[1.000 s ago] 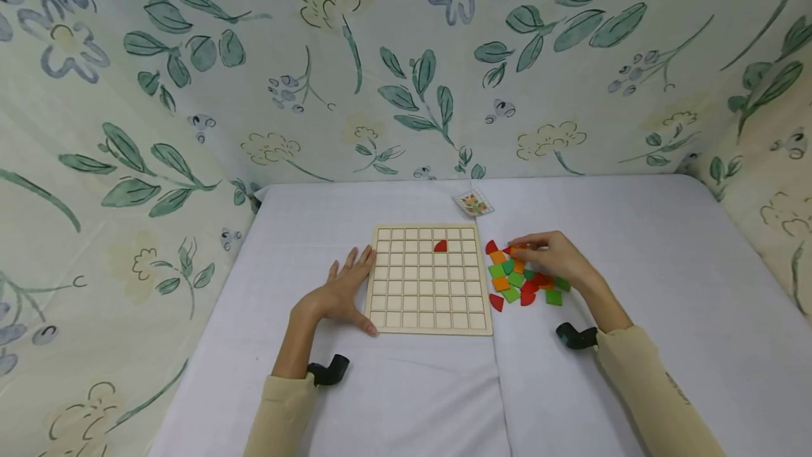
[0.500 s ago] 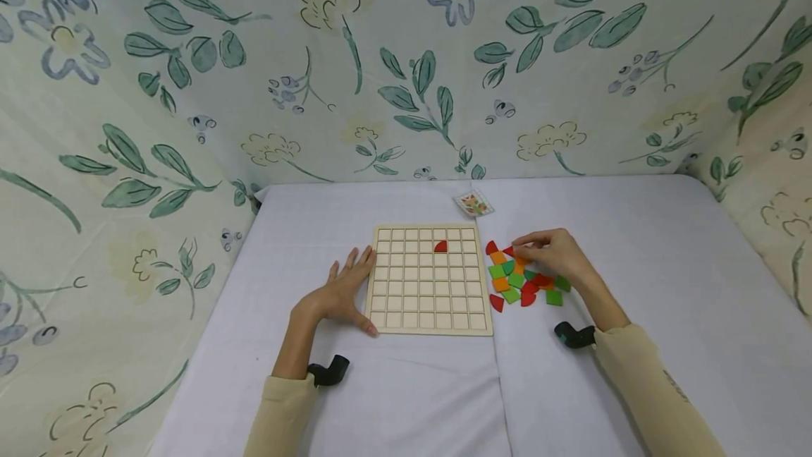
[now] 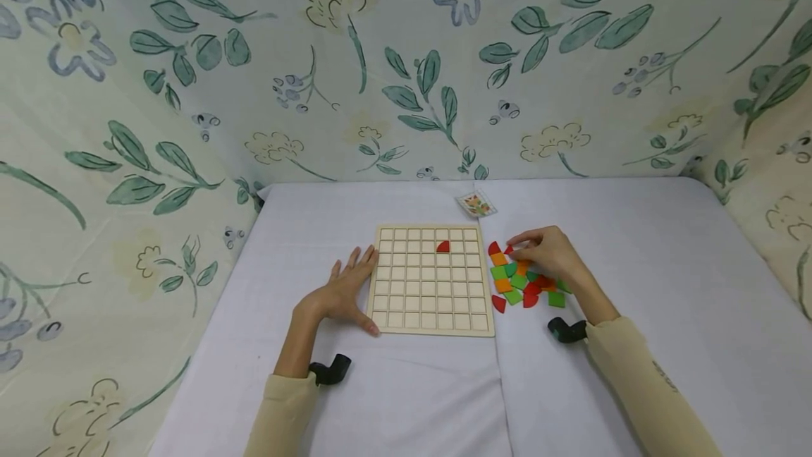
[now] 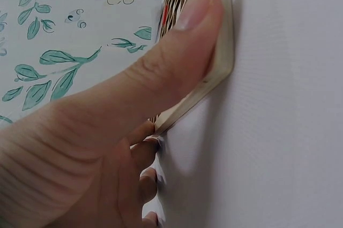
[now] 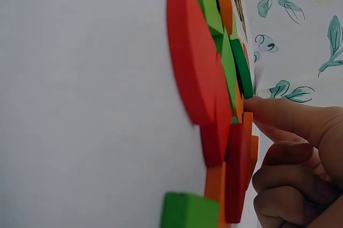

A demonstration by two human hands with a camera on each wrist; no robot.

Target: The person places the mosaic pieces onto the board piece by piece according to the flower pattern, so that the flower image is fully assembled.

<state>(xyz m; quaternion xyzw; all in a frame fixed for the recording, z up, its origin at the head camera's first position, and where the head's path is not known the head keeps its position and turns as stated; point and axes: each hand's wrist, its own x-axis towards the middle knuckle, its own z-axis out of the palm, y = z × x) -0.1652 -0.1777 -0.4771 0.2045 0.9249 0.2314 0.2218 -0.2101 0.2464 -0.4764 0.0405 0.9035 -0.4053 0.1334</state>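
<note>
1. Grid board (image 3: 428, 289): flat on the white cloth (image 3: 571, 407), one red quarter-round piece (image 3: 443, 247) in a cell toward its 12-to-1 o'clock. All clock bearings taken from the board, head view, 12 being the far side.
2. Pile of pieces (image 3: 519, 281): 3 o'clock, just beside the board; red, orange and two greens, overlapping.
3. Right hand (image 3: 550, 254): at the pile's far side. Thumb and index finger close together about a red piece (image 3: 509, 250); cannot tell whether they grip it. Other fingers curled, per right wrist view.
4. Left hand (image 3: 339, 296): 9 o'clock, fingers spread apart along the board's edge, thumb on the near corner at 7 to 8 o'clock. Looks like steadying.
5. Change: over the last second the right wrist has edged slightly toward 9 o'clock; left hand unmoved. Board tally unchanged at one piece, so my read: still picking at the pile.
6. Writing: small card (image 3: 477, 204) at 1 o'clock, beyond the board, coloured print, no legible words. Right sleeve (image 3: 634, 372) bears dark lettering, too small to read. No brand made out.
</note>
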